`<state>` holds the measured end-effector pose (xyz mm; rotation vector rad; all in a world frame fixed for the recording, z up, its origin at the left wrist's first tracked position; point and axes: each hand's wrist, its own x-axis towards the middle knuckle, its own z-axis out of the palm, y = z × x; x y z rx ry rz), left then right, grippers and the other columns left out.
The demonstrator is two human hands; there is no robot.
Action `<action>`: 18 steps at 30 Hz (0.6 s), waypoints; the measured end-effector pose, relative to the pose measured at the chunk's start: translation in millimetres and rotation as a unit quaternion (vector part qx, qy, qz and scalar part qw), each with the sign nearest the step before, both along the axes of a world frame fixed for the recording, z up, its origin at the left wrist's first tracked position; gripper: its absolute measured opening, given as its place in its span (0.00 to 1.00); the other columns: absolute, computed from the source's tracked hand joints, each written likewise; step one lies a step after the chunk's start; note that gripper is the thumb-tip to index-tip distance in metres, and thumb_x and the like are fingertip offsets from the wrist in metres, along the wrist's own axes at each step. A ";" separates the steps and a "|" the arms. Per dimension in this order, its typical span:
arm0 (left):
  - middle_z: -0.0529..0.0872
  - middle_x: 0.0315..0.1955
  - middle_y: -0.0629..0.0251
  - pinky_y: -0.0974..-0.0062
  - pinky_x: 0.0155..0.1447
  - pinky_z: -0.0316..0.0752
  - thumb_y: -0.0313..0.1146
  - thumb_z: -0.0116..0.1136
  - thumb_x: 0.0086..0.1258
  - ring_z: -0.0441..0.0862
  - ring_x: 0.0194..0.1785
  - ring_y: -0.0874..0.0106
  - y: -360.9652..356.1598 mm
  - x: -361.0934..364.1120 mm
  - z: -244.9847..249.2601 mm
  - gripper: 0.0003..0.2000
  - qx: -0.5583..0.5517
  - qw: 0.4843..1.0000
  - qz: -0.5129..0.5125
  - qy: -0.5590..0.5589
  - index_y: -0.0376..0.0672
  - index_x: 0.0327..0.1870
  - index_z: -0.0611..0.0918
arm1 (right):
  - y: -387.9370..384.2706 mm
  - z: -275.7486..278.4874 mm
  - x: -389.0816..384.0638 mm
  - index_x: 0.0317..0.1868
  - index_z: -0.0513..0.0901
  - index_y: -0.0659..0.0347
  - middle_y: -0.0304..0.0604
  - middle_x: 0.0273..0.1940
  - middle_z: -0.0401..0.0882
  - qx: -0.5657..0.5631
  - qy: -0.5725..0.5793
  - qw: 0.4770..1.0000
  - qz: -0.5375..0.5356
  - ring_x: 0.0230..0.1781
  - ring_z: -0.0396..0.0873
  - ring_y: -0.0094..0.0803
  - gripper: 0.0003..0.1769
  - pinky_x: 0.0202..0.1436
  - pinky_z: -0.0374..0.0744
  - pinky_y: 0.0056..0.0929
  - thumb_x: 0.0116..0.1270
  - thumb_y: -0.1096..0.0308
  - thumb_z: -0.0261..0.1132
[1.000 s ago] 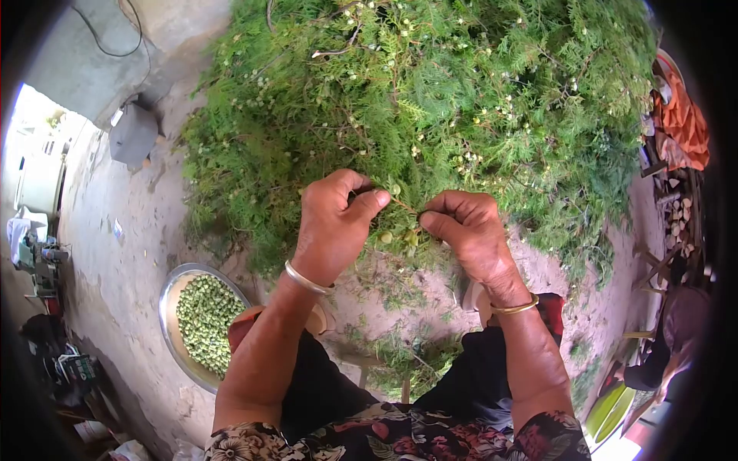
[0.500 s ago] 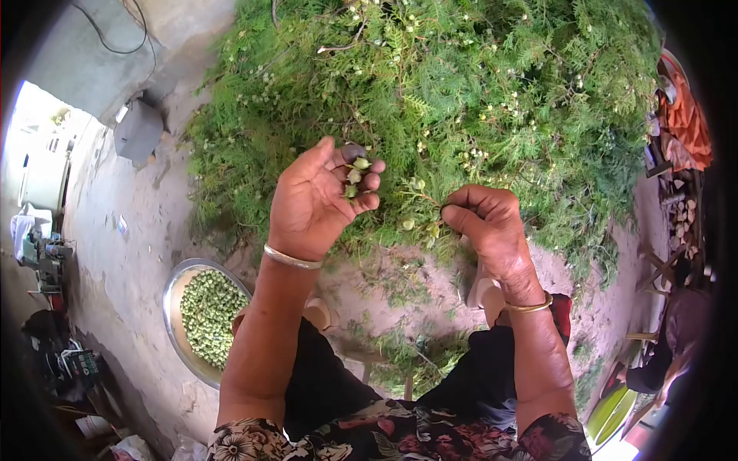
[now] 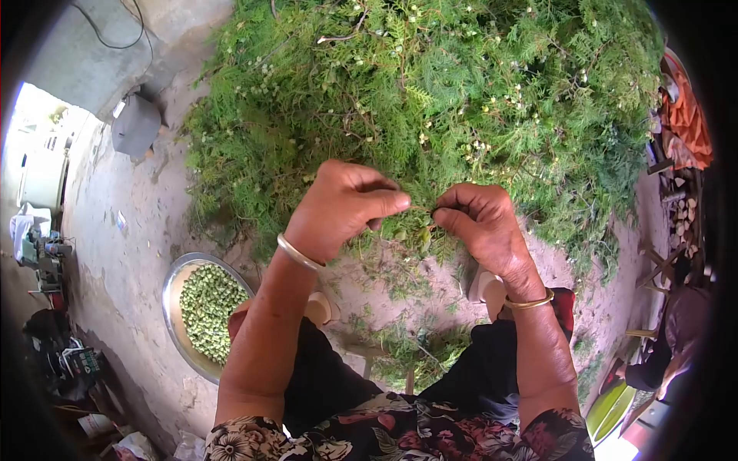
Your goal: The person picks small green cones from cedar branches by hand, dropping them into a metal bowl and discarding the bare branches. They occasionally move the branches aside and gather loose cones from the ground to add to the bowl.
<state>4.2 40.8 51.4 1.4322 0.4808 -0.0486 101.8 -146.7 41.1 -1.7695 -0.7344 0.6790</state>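
Observation:
My left hand point(image 3: 347, 209) is closed, palm turned down, its thumb and fingertips pinched at the near end of a small conifer sprig point(image 3: 425, 235). The green cones seen in this palm a moment earlier are hidden by the fingers now. My right hand point(image 3: 483, 227) grips the same sprig between thumb and bent forefinger. Both hands are raised in front of a large heap of green conifer branches point(image 3: 400, 115) dotted with pale green cones. Below and left of my left forearm, a metal basin point(image 3: 174, 321) on the floor holds many picked green cones point(image 3: 209, 311).
Loose green bits lie on the floor between my feet. A grey box-like object point(image 3: 137, 127) stands by the left wall. To the right are an orange cloth point(image 3: 686, 123), stacked wood point(image 3: 683, 219) and a person's arm point(image 3: 649, 376) near a green object point(image 3: 611, 413).
My left hand has turned from palm up, with cones showing, to palm down, and moved right to the sprig. My right hand has barely moved, still pinching the sprig.

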 end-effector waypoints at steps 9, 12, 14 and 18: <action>0.76 0.16 0.71 0.83 0.21 0.61 0.26 0.61 0.61 0.68 0.18 0.83 -15.8 6.4 -27.7 0.06 0.239 0.963 0.030 -0.119 0.32 0.28 0.82 | 3.4 -7.4 -1.6 0.31 0.81 0.69 0.37 0.22 0.77 -0.019 -0.015 1.000 -0.001 0.23 0.70 0.17 0.03 0.25 0.70 0.22 0.58 0.76 0.63; 0.77 0.17 0.69 0.81 0.23 0.64 0.25 0.59 0.61 0.70 0.20 0.80 1.4 7.8 -22.4 0.04 0.472 0.862 0.170 -0.074 0.34 0.28 0.80 | -1.6 -6.5 -1.3 0.31 0.82 0.69 0.36 0.22 0.78 -0.016 0.017 1.000 -0.007 0.22 0.70 0.17 0.04 0.25 0.69 0.21 0.59 0.76 0.64; 0.79 0.24 0.64 0.76 0.26 0.67 0.26 0.56 0.62 0.74 0.24 0.74 22.9 3.4 -6.0 0.03 -0.054 0.966 0.242 -0.072 0.38 0.34 0.79 | -3.6 -5.3 0.4 0.31 0.82 0.69 0.36 0.22 0.78 -0.012 0.053 0.998 -0.015 0.22 0.70 0.16 0.04 0.25 0.69 0.20 0.59 0.76 0.64; 0.80 0.32 0.60 0.73 0.27 0.70 0.28 0.53 0.63 0.76 0.28 0.72 13.2 -3.9 -14.4 0.07 -0.310 0.924 0.197 -0.111 0.40 0.41 0.78 | -3.2 -3.3 2.1 0.33 0.81 0.70 0.36 0.24 0.78 0.062 0.189 0.972 -0.128 0.23 0.72 0.17 0.05 0.26 0.71 0.19 0.62 0.75 0.63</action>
